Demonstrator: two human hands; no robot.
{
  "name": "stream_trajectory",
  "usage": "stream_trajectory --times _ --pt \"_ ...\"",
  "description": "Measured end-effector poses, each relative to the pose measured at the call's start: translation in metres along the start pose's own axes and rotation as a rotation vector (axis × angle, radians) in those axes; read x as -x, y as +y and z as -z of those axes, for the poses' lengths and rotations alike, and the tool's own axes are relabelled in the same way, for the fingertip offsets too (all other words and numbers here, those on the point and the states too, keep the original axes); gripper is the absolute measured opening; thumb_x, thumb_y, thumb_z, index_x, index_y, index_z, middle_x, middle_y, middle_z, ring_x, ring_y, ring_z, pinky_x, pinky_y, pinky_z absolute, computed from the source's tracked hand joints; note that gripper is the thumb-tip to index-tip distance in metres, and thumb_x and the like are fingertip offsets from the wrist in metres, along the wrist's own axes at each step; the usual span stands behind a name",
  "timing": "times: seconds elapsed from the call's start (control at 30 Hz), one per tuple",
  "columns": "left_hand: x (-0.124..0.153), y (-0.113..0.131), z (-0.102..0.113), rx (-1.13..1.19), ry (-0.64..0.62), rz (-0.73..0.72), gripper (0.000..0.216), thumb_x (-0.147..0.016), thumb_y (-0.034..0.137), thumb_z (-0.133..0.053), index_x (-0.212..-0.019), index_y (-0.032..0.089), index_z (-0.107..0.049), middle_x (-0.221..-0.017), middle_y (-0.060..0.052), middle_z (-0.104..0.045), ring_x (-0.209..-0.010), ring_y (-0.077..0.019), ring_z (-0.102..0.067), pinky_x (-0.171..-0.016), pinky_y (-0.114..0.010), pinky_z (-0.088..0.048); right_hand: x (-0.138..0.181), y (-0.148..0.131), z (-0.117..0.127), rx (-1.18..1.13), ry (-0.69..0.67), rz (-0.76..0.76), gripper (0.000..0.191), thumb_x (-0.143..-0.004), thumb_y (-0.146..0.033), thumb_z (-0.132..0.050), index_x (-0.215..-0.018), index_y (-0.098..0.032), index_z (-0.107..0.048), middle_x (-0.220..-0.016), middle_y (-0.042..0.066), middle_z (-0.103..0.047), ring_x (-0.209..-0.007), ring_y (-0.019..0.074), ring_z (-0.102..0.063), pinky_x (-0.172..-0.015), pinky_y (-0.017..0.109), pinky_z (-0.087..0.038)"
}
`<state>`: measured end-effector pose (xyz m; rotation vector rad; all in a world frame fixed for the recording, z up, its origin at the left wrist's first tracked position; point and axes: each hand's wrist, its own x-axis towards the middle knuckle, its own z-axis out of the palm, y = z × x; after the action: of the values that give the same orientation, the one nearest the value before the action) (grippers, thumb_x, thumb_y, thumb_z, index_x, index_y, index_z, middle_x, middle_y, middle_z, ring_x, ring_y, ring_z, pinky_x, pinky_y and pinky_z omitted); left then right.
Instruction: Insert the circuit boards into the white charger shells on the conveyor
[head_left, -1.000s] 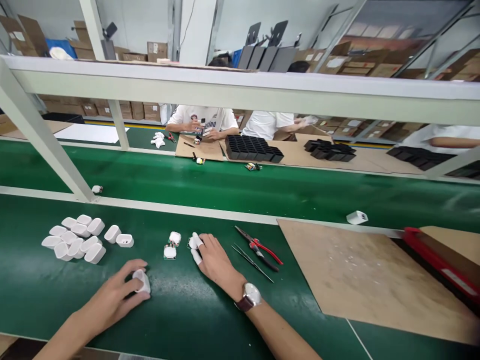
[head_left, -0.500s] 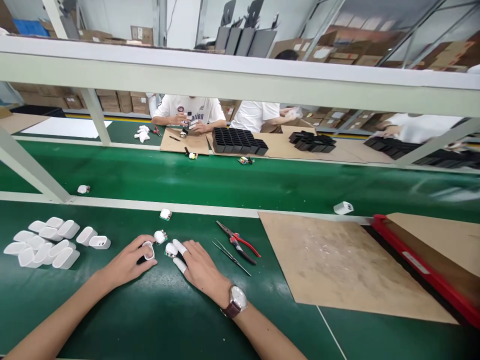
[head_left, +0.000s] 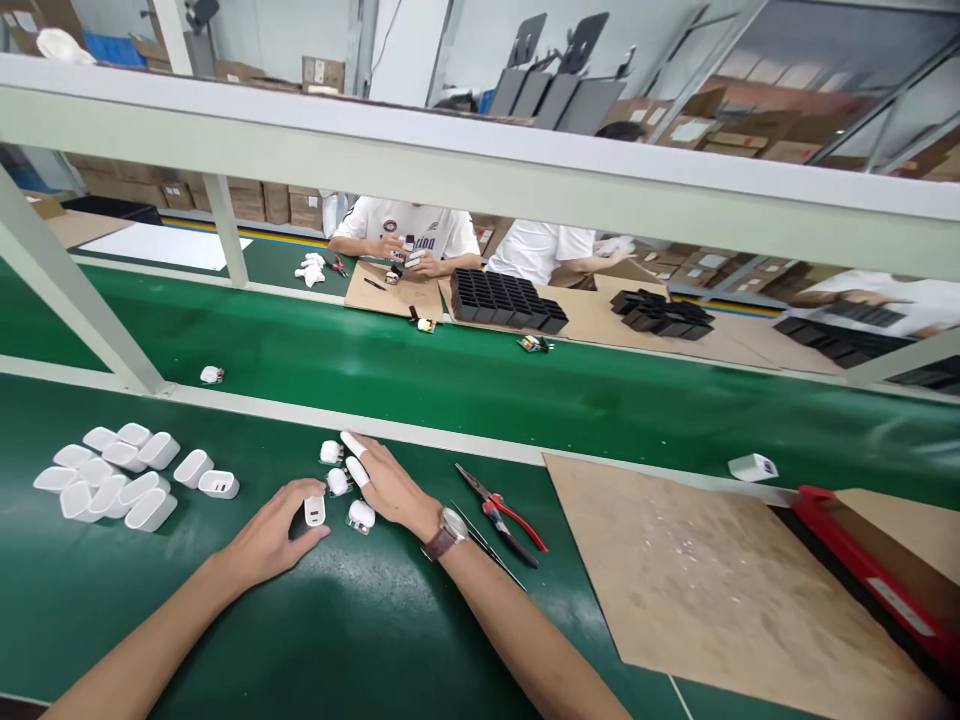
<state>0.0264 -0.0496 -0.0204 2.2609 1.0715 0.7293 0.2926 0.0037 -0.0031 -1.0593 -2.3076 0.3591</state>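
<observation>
My left hand (head_left: pixel 274 530) grips a white charger housing (head_left: pixel 315 511), its slotted end turned up toward me. Just right of it, three small circuit boards with white blocks on top lie in a slanting row: a far board (head_left: pixel 331 452), a middle board (head_left: pixel 339 482) and a near board (head_left: pixel 361 516). White finger covers sit on the fingertips of my right hand (head_left: pixel 394 485). Its fingers stretch out beside the far and middle boards; whether they touch is unclear. Several white housings (head_left: pixel 120 470) stand grouped at the left, with a slotted housing (head_left: pixel 219 484) near them.
Red-handled pliers (head_left: pixel 499 512) and tweezers (head_left: pixel 491 550) lie right of my right wrist. Cardboard (head_left: pixel 675 560) and a red-edged tray (head_left: pixel 862 570) are further right. A pale frame rail (head_left: pixel 450 437) borders the green belt (head_left: pixel 450 385). Across it, people work beside black trays (head_left: pixel 502 300).
My right hand has moved from the near board out to the far one, which now lies closer to the others. The housing in my left hand has turned, showing its slot. The view has shifted.
</observation>
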Motion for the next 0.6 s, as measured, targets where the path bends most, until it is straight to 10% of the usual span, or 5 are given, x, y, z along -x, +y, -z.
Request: stream_trajectory --times 0.27,0.6 --pt "0.009 0.0 0.005 0.044 -0.064 0.08 0.053 -0.1 0.032 -0.065 -0.148 0.031 -0.042 -0.146 -0.009 -0.055 -0.132 -0.0271 -0.061 -0.108 -0.042 -0.055 0.083 -0.041 0.016 0.131 -0.179 0.027 0.06 -0.105 -0.018 -0.049 -0.162 -0.021 -0.031 -0.159 0.016 -0.048 -0.147 0.0328 -0.044 -0.116 0.058 -0.048" --pt "0.014 0.011 0.011 0.069 -0.06 0.107 0.066 -0.096 0.027 -0.068 -0.154 0.032 -0.039 -0.151 -0.009 -0.053 -0.134 -0.028 -0.06 -0.11 -0.041 -0.054 0.092 -0.043 0.011 0.055 -0.11 0.02 0.055 -0.104 -0.018 -0.054 -0.156 -0.026 -0.04 -0.141 0.013 -0.062 -0.13 0.0304 -0.056 -0.106 0.055 -0.056"
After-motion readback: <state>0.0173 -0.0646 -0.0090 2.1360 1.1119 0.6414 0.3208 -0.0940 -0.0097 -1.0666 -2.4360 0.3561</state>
